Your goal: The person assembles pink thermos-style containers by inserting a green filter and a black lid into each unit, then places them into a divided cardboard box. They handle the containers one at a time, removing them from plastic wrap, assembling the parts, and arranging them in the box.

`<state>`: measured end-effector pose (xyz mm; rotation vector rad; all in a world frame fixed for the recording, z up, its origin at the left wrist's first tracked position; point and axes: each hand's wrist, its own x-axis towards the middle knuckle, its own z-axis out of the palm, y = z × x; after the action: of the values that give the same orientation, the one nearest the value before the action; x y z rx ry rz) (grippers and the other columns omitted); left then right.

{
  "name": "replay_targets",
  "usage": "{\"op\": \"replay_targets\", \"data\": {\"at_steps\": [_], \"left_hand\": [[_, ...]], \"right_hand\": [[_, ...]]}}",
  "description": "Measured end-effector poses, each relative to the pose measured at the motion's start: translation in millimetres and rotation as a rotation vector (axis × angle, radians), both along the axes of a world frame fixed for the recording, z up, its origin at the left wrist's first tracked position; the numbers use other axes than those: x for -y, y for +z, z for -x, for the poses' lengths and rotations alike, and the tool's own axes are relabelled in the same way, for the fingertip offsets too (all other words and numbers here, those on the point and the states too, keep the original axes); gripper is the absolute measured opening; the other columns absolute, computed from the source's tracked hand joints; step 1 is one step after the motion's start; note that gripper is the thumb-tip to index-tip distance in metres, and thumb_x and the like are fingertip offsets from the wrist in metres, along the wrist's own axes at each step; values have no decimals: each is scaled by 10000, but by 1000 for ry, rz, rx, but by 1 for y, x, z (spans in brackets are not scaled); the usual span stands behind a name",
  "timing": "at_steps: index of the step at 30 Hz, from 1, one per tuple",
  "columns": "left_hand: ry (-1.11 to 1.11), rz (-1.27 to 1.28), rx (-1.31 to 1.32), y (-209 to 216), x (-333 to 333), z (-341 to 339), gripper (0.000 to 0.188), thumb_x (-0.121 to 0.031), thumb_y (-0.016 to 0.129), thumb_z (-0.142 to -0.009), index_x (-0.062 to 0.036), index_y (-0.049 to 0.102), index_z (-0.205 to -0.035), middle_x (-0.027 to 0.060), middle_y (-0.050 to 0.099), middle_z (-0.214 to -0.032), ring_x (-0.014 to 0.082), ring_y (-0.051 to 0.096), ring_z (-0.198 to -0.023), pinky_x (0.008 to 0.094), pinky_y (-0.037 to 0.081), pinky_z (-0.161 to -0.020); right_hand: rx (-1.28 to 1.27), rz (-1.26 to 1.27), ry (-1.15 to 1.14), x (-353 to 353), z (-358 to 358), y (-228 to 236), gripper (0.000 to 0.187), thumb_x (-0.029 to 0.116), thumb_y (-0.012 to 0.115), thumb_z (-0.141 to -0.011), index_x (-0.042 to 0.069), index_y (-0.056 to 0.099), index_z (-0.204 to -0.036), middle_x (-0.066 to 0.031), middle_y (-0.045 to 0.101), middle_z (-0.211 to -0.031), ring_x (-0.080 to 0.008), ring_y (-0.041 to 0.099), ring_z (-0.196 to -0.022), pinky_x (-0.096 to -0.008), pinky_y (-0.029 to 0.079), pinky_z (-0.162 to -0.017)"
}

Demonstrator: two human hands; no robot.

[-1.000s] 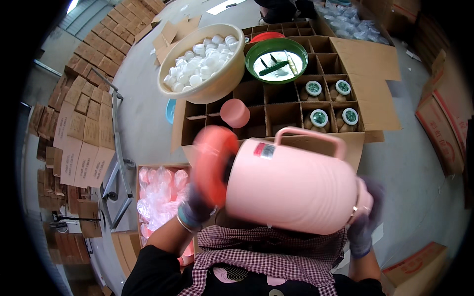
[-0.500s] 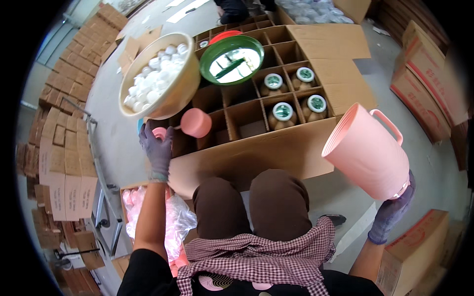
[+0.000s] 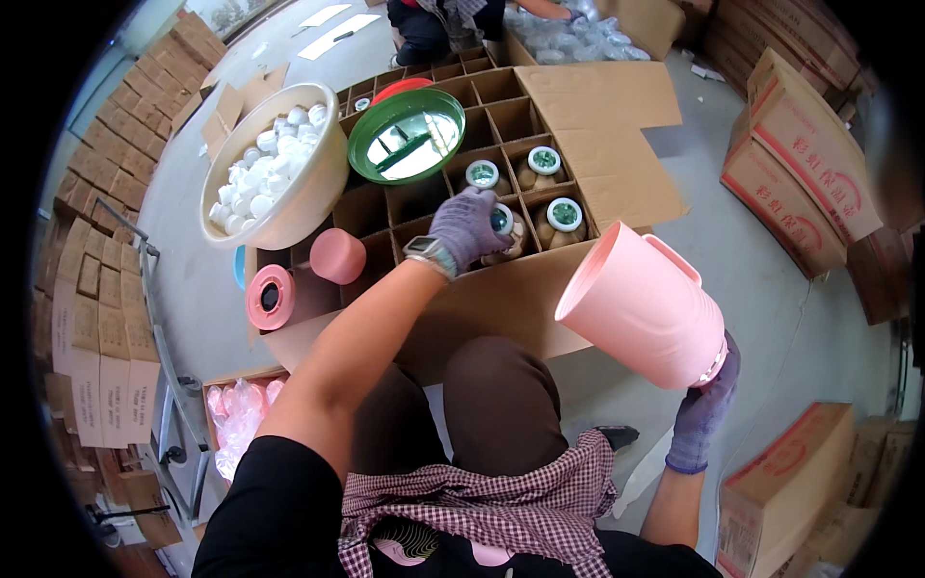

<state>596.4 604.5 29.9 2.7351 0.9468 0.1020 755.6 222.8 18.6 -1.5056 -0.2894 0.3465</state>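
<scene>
My right hand, in a purple-grey glove, grips a pink thermos jug shell by its base. The shell is tilted, its wide mouth facing left toward the carton. My gloved left hand reaches into the divided carton, fingers closed round the top of a glass flask liner with a pale rim and green-tinted mouth. Several similar liners, such as one liner to its right, stand in neighbouring compartments. At the carton's near left corner are a pink ring-shaped part and a pink cup.
A cream basin of white caps and a green basin rest on the carton. Stacked cartons stand at right, more at left. A box with pink parts in plastic is by my left leg. Another person works at the far side.
My left hand has left the pink ring-shaped part and moved right to a glass liner. The pink shell in my right hand appears further left, and the whole view has shifted somewhat.
</scene>
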Motion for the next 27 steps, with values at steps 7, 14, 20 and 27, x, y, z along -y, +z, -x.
{"op": "replay_targets", "data": {"at_steps": [7, 14, 20, 27], "left_hand": [[-34, -299, 456, 173, 104, 168, 770, -333, 926, -640, -51, 588, -1272, 151, 638, -1040, 314, 685, -897, 391, 563, -784], [244, 156, 471, 221, 227, 296, 1226, -126, 957, -541, -71, 272, -1556, 23, 627, -869, 82, 529, -680, 245, 419, -613], [205, 232, 337, 171, 273, 331, 1151, -292, 932, -590, -61, 306, -1528, 209, 657, -1036, 421, 678, -946, 439, 548, -863], [257, 299, 72, 94, 288, 448, 838, -385, 922, -592, -75, 583, -1293, 179, 645, -1103, 362, 665, -968, 422, 536, -895]], "right_hand": [[173, -228, 144, 6, -7, 29, 560, 435, 407, -1042, -1, 494, -1384, -109, 571, -1346, -211, 549, -1252, -377, 439, -1051], [243, -216, 486, -47, 63, 102, 494, 366, 435, -1039, -38, 563, -1293, -132, 620, -1242, -214, 597, -1122, -358, 465, -998], [379, -24, 909, -64, 154, 174, 398, 285, 586, -955, -19, 640, -1206, -94, 652, -1133, -174, 616, -1009, -315, 491, -914], [309, 216, 1076, -60, 204, 134, 265, 159, 583, -948, -4, 664, -1139, -76, 663, -1004, -122, 603, -843, -269, 508, -786]]}}
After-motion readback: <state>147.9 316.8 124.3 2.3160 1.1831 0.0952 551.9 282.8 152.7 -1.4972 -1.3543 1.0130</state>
